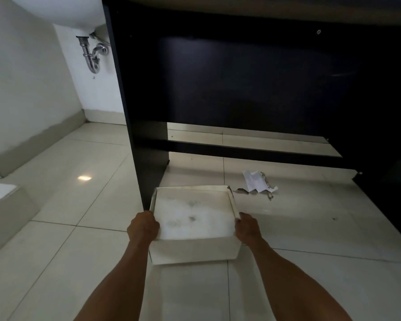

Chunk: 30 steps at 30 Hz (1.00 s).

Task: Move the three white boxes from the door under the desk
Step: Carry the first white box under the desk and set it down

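No readable text or labels.

1. The room is dim and evenly lit, with soft, greyish daylight tones.
2. One small bright glare patch (84, 177) reflects off the glossy floor tiles (63, 193) at left.
3. Beneath the dark worktop (252, 77) lies deep shadow, where detail is almost lost.
4. Wide-angle distortion bends the wall (21, 77) and the worktop's edges outward.
5. The picture looks slightly soft and grainy overall.

Pale floor tiles (63, 205) lie beneath my hands; a chrome drain pipe (92, 54) hangs far up-left on the white wall (21, 72).
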Tool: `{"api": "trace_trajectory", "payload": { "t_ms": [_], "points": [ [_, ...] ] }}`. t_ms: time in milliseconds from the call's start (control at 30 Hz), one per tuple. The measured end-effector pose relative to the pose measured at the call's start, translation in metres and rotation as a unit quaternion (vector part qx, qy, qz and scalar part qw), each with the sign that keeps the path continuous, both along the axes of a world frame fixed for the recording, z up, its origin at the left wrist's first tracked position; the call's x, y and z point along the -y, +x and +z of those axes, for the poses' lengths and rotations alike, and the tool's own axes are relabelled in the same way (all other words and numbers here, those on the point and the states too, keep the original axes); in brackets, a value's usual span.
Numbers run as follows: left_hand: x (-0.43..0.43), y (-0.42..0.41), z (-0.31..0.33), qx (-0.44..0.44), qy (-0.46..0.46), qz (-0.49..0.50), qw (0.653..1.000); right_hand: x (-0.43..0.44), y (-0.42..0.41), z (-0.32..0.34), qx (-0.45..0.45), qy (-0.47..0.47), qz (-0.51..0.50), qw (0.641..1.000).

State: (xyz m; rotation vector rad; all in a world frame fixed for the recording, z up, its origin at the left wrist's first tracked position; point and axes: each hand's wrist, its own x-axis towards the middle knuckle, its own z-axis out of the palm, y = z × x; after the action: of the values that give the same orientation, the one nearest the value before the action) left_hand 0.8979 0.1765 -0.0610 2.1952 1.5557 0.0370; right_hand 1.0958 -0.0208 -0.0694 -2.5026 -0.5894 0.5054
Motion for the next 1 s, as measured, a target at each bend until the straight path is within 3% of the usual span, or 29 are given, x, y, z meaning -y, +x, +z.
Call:
{"api": "trace_trajectory", "payload": {
  "t_ms": [167,267,467,633,700,833,1000],
  "points": [
    [-0.005,0.006,-0.022,0.022,-0.014,0.004,1.000,-0.007,0.008,-0.025,0.025,0.006,0.000,1.000],
    [-0.008,0.010,-0.024,0.037,-0.014,0.013,0.999,-0.012,0.010,-0.032,0.022,0.055,-0.032,0.998],
    [0.001,0.014,-0.014,0.066,-0.029,0.067,0.995,-0.026,-0.020,-0.021,-0.046,0.088,-0.303,0.948],
    [0.012,0.017,-0.013,0.102,-0.046,0.122,0.986,-0.050,-0.040,-0.011,-0.122,0.177,-0.396,0.893],
    [0.016,0.019,-0.013,0.126,-0.060,0.150,0.979,-0.056,-0.047,-0.011,-0.134,0.184,-0.393,0.891],
    [0.030,0.025,-0.010,0.170,-0.090,0.200,0.961,-0.069,-0.065,-0.014,-0.138,0.156,-0.282,0.936],
    [0.057,0.041,0.002,0.223,-0.178,0.282,0.916,-0.087,-0.083,-0.017,-0.129,0.143,-0.174,0.966]
  ]
}}
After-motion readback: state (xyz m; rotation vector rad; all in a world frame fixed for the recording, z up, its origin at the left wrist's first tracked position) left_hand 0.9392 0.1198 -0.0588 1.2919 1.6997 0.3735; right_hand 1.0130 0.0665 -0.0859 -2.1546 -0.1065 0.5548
